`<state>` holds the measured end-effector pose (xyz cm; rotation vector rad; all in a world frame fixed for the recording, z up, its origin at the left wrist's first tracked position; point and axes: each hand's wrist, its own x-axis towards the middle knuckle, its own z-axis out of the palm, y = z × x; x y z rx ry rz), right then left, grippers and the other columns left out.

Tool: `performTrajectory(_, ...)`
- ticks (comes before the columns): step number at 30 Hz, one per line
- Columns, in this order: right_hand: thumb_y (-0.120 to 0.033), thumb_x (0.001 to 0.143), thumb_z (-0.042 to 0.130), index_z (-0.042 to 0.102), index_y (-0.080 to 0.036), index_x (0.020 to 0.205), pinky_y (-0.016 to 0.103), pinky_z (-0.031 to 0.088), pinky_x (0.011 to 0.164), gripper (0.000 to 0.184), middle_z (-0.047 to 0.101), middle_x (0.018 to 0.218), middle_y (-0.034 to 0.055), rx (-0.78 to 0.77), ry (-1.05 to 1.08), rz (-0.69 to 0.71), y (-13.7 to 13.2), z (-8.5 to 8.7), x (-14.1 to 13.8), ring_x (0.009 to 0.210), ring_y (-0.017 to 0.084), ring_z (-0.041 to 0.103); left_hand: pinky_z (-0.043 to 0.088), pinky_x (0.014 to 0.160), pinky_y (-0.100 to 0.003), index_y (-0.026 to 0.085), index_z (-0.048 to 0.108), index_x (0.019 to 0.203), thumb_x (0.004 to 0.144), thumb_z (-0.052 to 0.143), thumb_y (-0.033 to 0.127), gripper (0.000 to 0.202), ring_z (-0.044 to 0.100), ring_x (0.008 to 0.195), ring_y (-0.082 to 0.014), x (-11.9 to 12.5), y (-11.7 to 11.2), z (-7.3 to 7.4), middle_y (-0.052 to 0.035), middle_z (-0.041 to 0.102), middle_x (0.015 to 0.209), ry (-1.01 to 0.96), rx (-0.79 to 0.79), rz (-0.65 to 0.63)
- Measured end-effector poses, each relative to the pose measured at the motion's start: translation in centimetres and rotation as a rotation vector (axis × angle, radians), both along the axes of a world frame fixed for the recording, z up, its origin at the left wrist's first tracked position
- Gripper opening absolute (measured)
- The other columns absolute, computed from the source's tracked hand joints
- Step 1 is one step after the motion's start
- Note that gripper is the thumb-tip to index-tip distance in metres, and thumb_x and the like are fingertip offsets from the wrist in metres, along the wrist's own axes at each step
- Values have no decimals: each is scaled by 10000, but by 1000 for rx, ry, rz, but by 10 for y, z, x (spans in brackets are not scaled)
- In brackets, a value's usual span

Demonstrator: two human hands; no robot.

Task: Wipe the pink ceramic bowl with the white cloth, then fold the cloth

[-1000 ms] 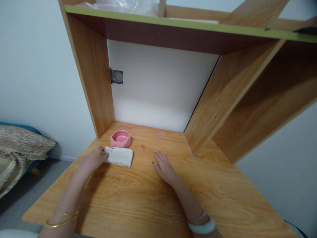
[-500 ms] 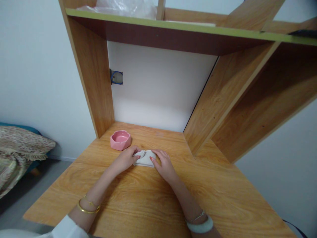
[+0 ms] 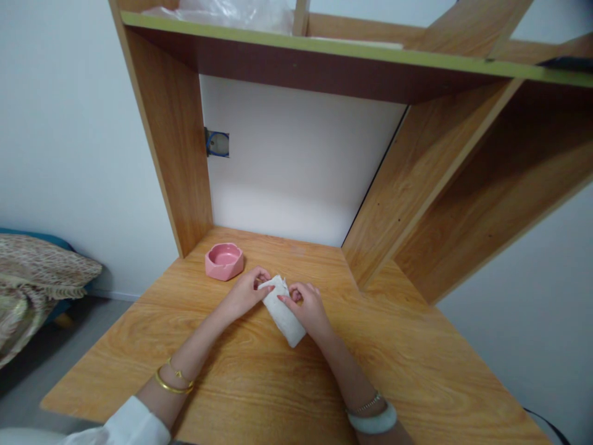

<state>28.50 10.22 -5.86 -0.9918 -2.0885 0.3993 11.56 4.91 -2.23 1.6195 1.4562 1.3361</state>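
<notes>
A folded white cloth [image 3: 286,315] is lifted a little off the wooden desk [image 3: 407,371] near its middle. My left hand [image 3: 243,293] pinches the cloth's upper left corner. My right hand [image 3: 308,307] pinches its upper right edge, fingers curled. The cloth hangs down toward me between the two hands. A small pink dish [image 3: 224,261] stands on the desk just left of my left hand, apart from it.
A wooden upright [image 3: 178,154] rises behind the pink dish, and slanted side panels [image 3: 417,191] close the right. A green-edged shelf [image 3: 324,46] runs overhead with clear plastic [image 3: 231,12] on it. A patterned blanket [image 3: 37,278] lies at the far left, below desk level.
My left hand slid the cloth from beside the pink dish to the desk's middle. My right hand, flat before, joined it. Both hands now pinch the cloth and have raised it.
</notes>
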Motion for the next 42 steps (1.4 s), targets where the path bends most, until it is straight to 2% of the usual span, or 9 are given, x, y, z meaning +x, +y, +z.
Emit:
performTrajectory(4, -385, 720, 611, 529, -212, 826, 297, 360, 687, 219, 567, 681, -21, 0, 108, -36, -2, 1, -1, 669, 148, 524, 410, 625, -232, 167, 497, 766, 691, 572, 258, 139, 528, 677, -123, 2, 0, 0, 7, 551, 773, 4, 17, 26)
performTrajectory(13, -441, 713, 608, 577, -221, 755, 294, 327, 688, 227, 556, 689, -3, 101, -33, -59, -6, 9, -1, 714, 169, 497, 379, 541, -206, 181, 454, 754, 702, 563, 280, 157, 490, 597, -104, 3, 2, -4, 35, 510, 690, -30, 40, 56)
performTrajectory(19, -417, 750, 554, 542, -214, 621, 286, 340, 663, 241, 548, 621, -10, 30, 34, 29, -4, 15, 1, 656, 153, 491, 428, 596, -240, 180, 474, 818, 734, 543, 307, 168, 534, 671, -130, -4, 3, -8, -5, 549, 785, 40, 78, 52)
performTrajectory(23, -430, 746, 530, 539, -197, 647, 257, 362, 567, 254, 535, 589, -9, -118, 296, 31, 9, 40, 14, 584, 137, 478, 432, 783, -321, 176, 519, 876, 743, 528, 286, 173, 527, 888, -187, -35, 4, -9, -53, 551, 907, 237, 170, 238)
performTrajectory(27, -440, 730, 535, 589, -174, 759, 246, 348, 505, 272, 526, 583, -9, -173, 405, 5, 32, 77, 38, 528, 122, 454, 391, 886, -369, 182, 525, 957, 758, 491, 281, 225, 508, 988, -219, -77, -5, -2, -80, 507, 1032, 377, 86, 519)
performTrajectory(31, -444, 715, 542, 612, -143, 835, 244, 345, 504, 331, 539, 616, 8, -65, 450, -106, 53, 119, 61, 550, 125, 454, 369, 909, -414, 158, 441, 1130, 778, 450, 376, 414, 487, 1066, -283, -108, -14, 2, -143, 410, 1211, 320, -132, 731)
performTrajectory(34, -447, 729, 511, 641, -130, 874, 244, 338, 502, 373, 537, 601, 4, 121, 427, -288, 65, 145, 71, 531, 120, 435, 363, 916, -416, 109, 387, 1199, 759, 473, 422, 547, 413, 1162, -328, -119, -11, -2, -192, 378, 1273, 144, -311, 718)
performTrajectory(38, -415, 725, 500, 677, -133, 853, 272, 351, 538, 357, 555, 574, 20, 206, 190, -407, 77, 156, 74, 533, 144, 461, 494, 614, -372, 42, 316, 1257, 754, 484, 459, 674, 620, 832, -319, -119, -1, -7, -254, 511, 1122, -32, -440, 625)
performTrajectory(42, -404, 731, 485, 680, -145, 860, 284, 363, 563, 348, 598, 623, 48, 175, 84, -433, 83, 143, 79, 578, 168, 505, 473, 436, -311, 75, 217, 1307, 760, 505, 406, 702, 609, 479, -210, -113, 9, -8, -181, 617, 884, -169, -457, 555)
